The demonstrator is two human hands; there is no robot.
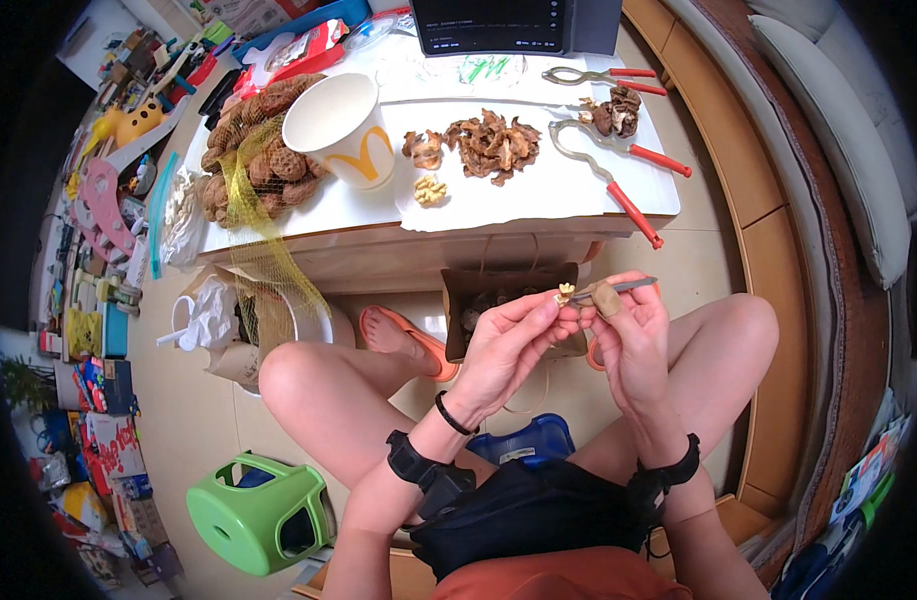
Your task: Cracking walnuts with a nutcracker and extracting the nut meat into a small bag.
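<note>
Above my lap, my left hand point(513, 350) pinches a small pale piece of walnut kernel point(565, 290) between thumb and fingertips. My right hand point(633, 340), a tan bandage around its thumb, grips a slim grey metal tool point(633, 285) that looks like tweezers; its tip meets the kernel piece. Both hands' fingertips nearly touch. On the white table ahead lie a walnut kernel point(430, 190), a few brown pieces point(422, 150) and a heap of thin brown pieces point(493, 146). Below my hands stands an open brown paper bag point(463, 290) with dark contents.
A white paper cup point(328, 125) stands beside a yellow net bag of walnuts point(263, 165). Two red-handled nutcrackers point(633, 210) flank cracked walnuts point(618, 112) at the right. A tablet point(493, 25) is at the back. A bin point(313, 325) and green stool point(243, 515) are left.
</note>
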